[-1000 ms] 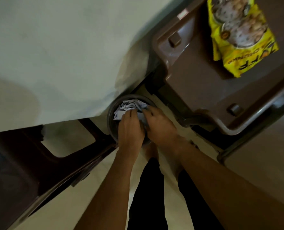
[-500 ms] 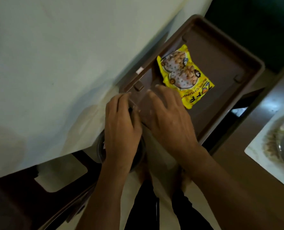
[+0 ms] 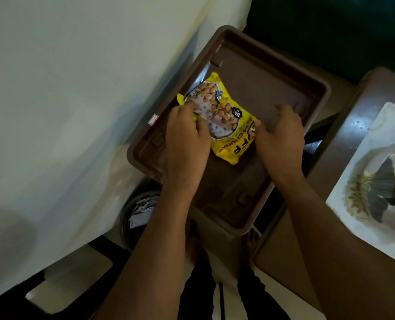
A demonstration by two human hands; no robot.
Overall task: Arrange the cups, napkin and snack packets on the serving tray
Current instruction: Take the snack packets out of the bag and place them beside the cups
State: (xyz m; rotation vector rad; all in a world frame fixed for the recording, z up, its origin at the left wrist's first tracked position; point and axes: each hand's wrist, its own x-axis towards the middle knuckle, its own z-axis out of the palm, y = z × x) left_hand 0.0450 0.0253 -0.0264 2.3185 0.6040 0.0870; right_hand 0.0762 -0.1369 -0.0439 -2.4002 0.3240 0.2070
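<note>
One head-worn view only — it looks steeply down. The tray (image 3: pixel 270 72) sits close below, the floor (image 3: pixel 229 294) farther down.

Brown stool (image 3: pixel 326 125) carries brown tray (image 3: pixel 272 72); yellow packet (image 3: pixel 229 128) flat in tray. Right of tray: brown table (image 3: pixel 344 144) with white mat (image 3: pixel 363 188).

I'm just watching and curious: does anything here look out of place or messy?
Yes. The crumpled napkin sits in a round container down by the floor, not on the brown serving tray. The yellow snack packet lies askew in the tray between both hands. Nothing looks spilled or torn.
</note>
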